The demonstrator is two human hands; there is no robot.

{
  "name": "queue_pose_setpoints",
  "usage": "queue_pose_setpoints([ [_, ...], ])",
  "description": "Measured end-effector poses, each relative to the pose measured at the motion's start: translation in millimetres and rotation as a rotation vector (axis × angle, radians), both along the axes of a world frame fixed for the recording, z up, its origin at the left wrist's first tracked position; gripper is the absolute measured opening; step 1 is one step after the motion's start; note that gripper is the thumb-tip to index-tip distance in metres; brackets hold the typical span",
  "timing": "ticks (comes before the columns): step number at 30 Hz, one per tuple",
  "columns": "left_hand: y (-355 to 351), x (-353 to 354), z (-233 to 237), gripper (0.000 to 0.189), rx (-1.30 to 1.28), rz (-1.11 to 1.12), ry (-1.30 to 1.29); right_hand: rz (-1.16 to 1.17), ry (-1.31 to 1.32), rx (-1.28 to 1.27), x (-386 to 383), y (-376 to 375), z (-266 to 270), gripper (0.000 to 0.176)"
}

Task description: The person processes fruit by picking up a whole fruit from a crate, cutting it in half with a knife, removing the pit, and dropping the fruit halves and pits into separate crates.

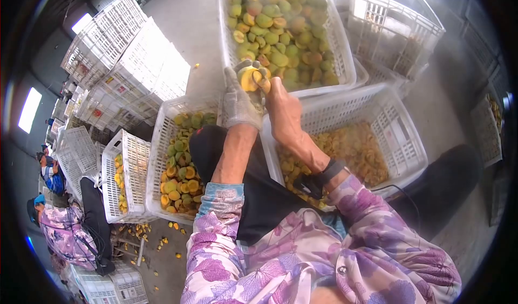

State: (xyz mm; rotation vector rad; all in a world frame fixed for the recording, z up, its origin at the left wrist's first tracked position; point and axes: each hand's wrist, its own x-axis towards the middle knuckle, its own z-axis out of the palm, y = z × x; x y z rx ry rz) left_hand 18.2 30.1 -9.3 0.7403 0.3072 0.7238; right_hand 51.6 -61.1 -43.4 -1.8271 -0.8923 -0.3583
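My left hand (241,99), in a grey-white glove, holds a cut fruit (249,79) with yellow-orange flesh. My right hand (284,111) is bare, with its fingers closed beside the fruit; what they grip is too small to make out. Both hands are above the near edge of a white crate full of green-yellow fruit (280,39). Under my right forearm stands a white crate (402,137) with yellow-orange fruit pieces (350,147). Left of my legs, another white crate (156,158) holds green fruit and orange-fleshed halves (181,185).
Stacked white crates (129,50) rise at the upper left, and more crates (396,29) stand at the upper right. A narrow crate (135,169) stands at the left. Co-workers (65,234) sit at the far left. Fruit scraps (162,243) litter the floor.
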Motion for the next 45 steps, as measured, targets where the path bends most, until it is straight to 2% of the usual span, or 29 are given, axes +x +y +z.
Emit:
queue_pose_setpoints([
  [5,-5.9,-8.7,6.4,0.048,-0.045,-0.086,-0.012,0.021,-0.075,0.053,7.5,1.4,2.1,0.014],
  [7,3.8,-8.0,-0.6,0.047,0.041,-0.203,-0.127,0.000,-0.017,-0.175,19.3,4.6,3.1,0.015],
  [8,-4.8,-13.9,9.0,0.047,0.044,-0.207,-0.129,-0.005,-0.018,-0.172,21.1,3.4,6.6,0.015],
  [10,-22.1,-28.2,25.3,0.046,0.463,-0.095,-0.060,-0.018,-0.105,-0.106,23.7,0.8,12.6,0.015],
  [11,-20.6,-24.8,23.8,0.046,0.466,-0.095,-0.064,-0.020,-0.109,-0.104,23.4,1.7,12.9,0.015],
  [13,-15.3,-16.4,16.8,0.044,0.214,-0.128,-0.167,-0.040,-0.127,-0.015,19.5,3.9,11.3,0.013],
  [16,-11.2,-13.6,13.3,0.043,0.150,-0.129,-0.206,0.009,-0.161,-0.032,19.5,2.9,14.0,0.012],
  [20,-10.6,-10.9,12.6,0.041,0.197,-0.081,-0.238,-0.014,-0.175,-0.071,16.1,4.0,18.2,0.014],
  [25,-14.8,-17.1,16.2,0.039,0.281,0.030,-0.144,-0.021,-0.189,-0.141,15.1,8.3,15.5,0.018],
  [29,-9.9,-18.2,16.3,0.039,0.224,0.030,-0.101,0.003,-0.171,-0.129,13.9,8.8,17.8,0.018],
  [31,-11.2,-18.1,18.0,0.041,0.242,0.041,-0.108,0.093,-0.078,-0.196,13.8,6.2,19.9,0.046],
  [32,-10.3,-17.7,16.6,0.041,0.242,0.042,-0.108,0.094,-0.078,-0.196,13.2,3.6,20.7,0.046],
  [35,-14.4,-17.6,19.7,0.042,0.227,0.023,-0.070,0.157,-0.021,-0.222,16.6,-7.2,24.0,0.041],
  [37,-25.0,-19.7,25.0,0.043,0.152,-0.005,-0.008,0.408,0.048,-0.068,28.1,-15.7,29.7,0.014],
  [38,-27.2,-21.0,24.9,0.043,0.154,-0.013,-0.007,0.400,0.049,-0.065,27.5,-27.0,47.0,0.014],
  [40,-27.9,-23.1,26.1,0.042,0.202,-0.143,-0.132,0.552,0.292,-0.257,30.1,-51.1,78.0,0.010],
  [41,-28.1,-21.4,25.2,0.042,0.199,-0.152,-0.132,0.539,0.076,-0.171,38.8,-51.3,59.5,0.020],
  [42,-27.6,-18.8,23.4,0.042,0.146,-0.184,-0.167,0.529,0.079,-0.172,41.4,-53.1,48.3,0.020],
  [44,-33.4,-18.5,27.5,0.042,0.092,-0.218,-0.196,0.315,-0.293,-0.187,38.8,-55.9,33.5,0.056],
  [45,-36.5,-20.7,28.6,0.041,0.074,-0.167,-0.132,0.368,-0.248,-0.205,40.3,-53.9,27.3,0.069],
])
